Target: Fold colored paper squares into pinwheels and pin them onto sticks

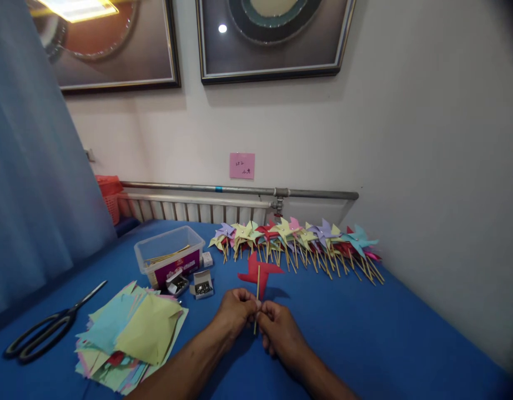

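At the view's six o'clock is the red paper pinwheel (252, 270), its stick (257, 289) running six to twelve, blades (273, 269) toward twelve; left hand (236, 308) and right hand (280, 330) have fingers clamped on the stick.

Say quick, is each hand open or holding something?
Left hand: closed, holding the stick of the red pinwheel.
Right hand: closed, pinching the same stick.

Pink note (242, 171) on the wall (427, 166) ahead of me

It bears handwriting, above a grey pipe (323, 194) and a pale radiator (192, 212). Higher up, I see two framed pictures (277, 58), light glaring on both. To my left, a blue curtain (35, 178) hangs beside a red basket (112, 206).
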Tool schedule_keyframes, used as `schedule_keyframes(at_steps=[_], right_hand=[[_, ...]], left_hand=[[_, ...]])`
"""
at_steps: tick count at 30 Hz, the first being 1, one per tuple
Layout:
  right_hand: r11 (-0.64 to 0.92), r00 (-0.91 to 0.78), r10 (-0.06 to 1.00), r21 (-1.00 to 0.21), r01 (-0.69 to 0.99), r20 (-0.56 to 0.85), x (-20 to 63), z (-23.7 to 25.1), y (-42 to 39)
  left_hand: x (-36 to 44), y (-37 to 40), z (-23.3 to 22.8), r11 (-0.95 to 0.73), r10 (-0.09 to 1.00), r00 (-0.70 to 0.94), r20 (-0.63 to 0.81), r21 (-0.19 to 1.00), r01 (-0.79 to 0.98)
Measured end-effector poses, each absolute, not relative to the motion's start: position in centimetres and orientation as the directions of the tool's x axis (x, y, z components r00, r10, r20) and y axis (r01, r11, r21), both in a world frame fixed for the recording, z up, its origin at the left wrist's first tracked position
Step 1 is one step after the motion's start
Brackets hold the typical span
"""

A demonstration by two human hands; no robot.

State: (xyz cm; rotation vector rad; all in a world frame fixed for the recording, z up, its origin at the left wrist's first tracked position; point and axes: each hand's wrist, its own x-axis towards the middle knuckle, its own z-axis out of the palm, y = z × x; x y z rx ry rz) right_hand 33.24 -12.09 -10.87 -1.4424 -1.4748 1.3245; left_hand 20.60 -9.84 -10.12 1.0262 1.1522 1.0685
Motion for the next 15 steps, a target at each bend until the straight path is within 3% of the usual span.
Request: schedule_keyframes(at_steps=[15], right_hand=[[-0.115,-0.185,0.968,-0.954,0.276,-0.17,33.24,-10.97,-12.15]], left_hand=[[20.53,-9.87,-9.72,0.167,0.984,0.076,-0.159,0.98,-0.105]])
